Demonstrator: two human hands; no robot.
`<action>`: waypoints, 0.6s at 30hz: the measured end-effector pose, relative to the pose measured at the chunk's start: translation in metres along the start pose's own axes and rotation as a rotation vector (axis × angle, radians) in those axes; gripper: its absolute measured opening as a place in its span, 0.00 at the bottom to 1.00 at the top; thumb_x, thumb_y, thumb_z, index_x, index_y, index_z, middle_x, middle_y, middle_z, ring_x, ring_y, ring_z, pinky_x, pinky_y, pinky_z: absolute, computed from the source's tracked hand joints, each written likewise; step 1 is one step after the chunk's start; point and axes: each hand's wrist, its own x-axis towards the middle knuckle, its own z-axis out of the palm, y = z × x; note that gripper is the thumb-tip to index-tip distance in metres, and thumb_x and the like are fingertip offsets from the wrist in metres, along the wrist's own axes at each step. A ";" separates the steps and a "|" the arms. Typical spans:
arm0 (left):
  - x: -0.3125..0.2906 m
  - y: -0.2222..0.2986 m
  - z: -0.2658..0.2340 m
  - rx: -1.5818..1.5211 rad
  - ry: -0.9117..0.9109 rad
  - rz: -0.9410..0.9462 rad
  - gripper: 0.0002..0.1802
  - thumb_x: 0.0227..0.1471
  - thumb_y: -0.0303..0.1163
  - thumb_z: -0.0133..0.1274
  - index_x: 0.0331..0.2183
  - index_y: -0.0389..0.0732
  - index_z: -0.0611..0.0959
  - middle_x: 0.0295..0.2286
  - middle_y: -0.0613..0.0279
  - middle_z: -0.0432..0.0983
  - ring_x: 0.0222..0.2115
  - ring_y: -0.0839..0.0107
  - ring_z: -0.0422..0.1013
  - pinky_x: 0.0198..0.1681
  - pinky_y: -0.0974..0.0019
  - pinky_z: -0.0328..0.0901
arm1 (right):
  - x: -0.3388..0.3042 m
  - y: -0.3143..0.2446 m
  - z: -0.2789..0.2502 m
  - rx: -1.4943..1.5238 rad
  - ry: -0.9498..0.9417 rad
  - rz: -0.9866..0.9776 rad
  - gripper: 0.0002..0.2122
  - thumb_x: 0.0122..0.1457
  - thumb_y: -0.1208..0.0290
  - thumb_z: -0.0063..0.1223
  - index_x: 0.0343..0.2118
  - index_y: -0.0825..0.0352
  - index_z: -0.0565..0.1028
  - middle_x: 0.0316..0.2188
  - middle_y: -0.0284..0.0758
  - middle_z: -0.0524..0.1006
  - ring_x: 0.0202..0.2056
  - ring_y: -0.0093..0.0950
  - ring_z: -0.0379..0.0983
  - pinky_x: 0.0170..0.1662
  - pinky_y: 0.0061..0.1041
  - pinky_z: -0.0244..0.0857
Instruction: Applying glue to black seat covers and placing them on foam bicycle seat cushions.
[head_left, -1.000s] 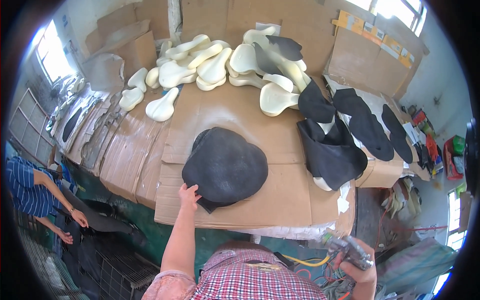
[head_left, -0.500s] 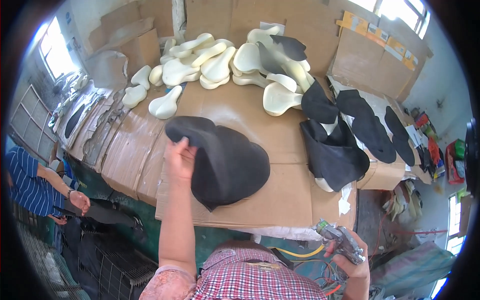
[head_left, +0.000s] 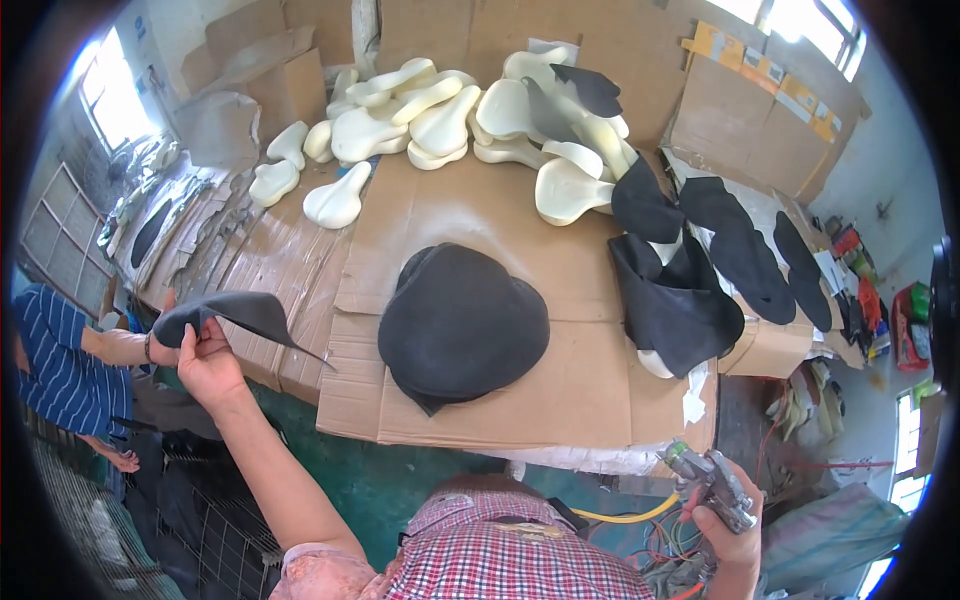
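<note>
My left hand pinches a thin black saddle cover piece, held out over the left side of the table. A co-worker's hand is beside its far end; whether it grips the piece is hard to see. My right hand is wrapped round a metal spray gun at the table's front right. A stack of black cover pieces lies on the cardboard in front of me, with edges of lower ones showing beneath the top one.
Cream foam bicycle saddles are piled at the back of the cardboard-covered table. A black cover with foam under it lies to the right, near flat black pieces. A yellow hose hangs below the front edge.
My left hand has lifted one black piece off the stack and carried it left, to the co-worker, whose arm now reaches up to it. My right hand shifted slightly right with the spray gun.
</note>
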 end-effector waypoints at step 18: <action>-0.027 -0.016 -0.036 0.135 0.256 0.069 0.17 0.55 0.25 0.47 0.47 0.40 0.68 0.32 0.54 0.73 0.34 0.63 0.72 0.40 0.61 0.71 | 0.045 0.004 0.074 -0.011 -0.062 -0.132 0.27 0.48 0.79 0.57 0.53 0.76 0.63 0.29 0.36 0.74 0.29 0.22 0.73 0.33 0.22 0.71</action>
